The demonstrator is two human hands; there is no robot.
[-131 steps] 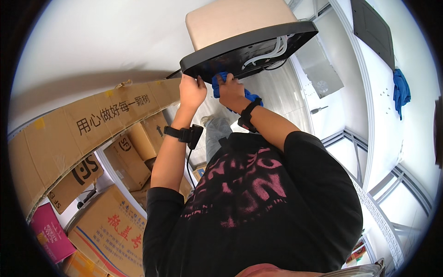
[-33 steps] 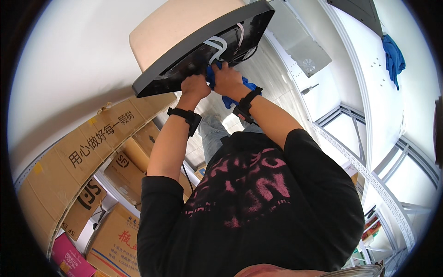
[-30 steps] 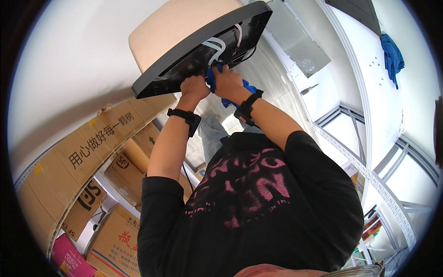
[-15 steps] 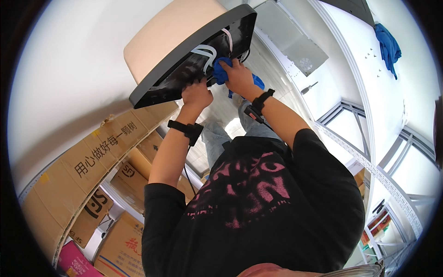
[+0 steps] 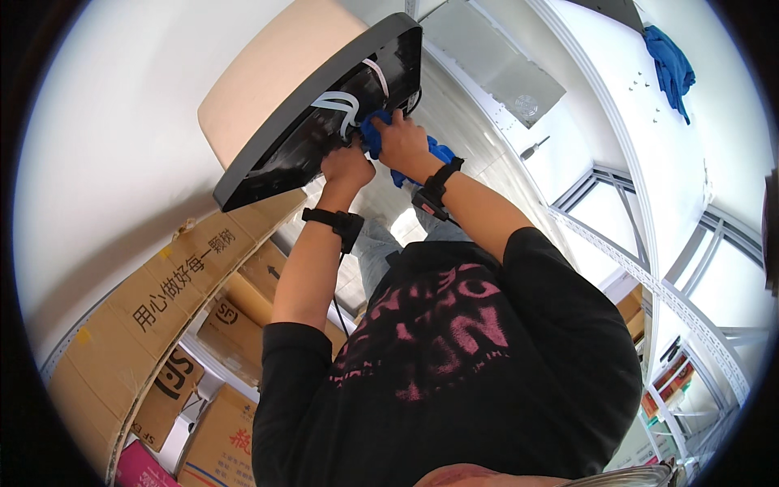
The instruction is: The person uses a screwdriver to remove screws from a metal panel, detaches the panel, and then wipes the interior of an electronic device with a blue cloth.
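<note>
White wall [image 5: 122, 122], casing [image 5: 307, 99] tilted steeper now, right hand [image 5: 403, 144] clutching cloth [image 5: 372, 136]

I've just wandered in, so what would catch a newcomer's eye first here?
Probably the big beige casing, tilted at the upper left of centre, with pale tubes showing on its black side. Next comes the bright blue cloth in the right hand, near those tubes, with the left hand at the casing too. Another blue cloth shows at the upper right.

Head view, one: wide fisheye, head-worn, facing down; shirt [image 5: 446, 349] nearest, hands [image 5: 403, 147] farther out, floor [image 5: 458, 118] beyond.
</note>
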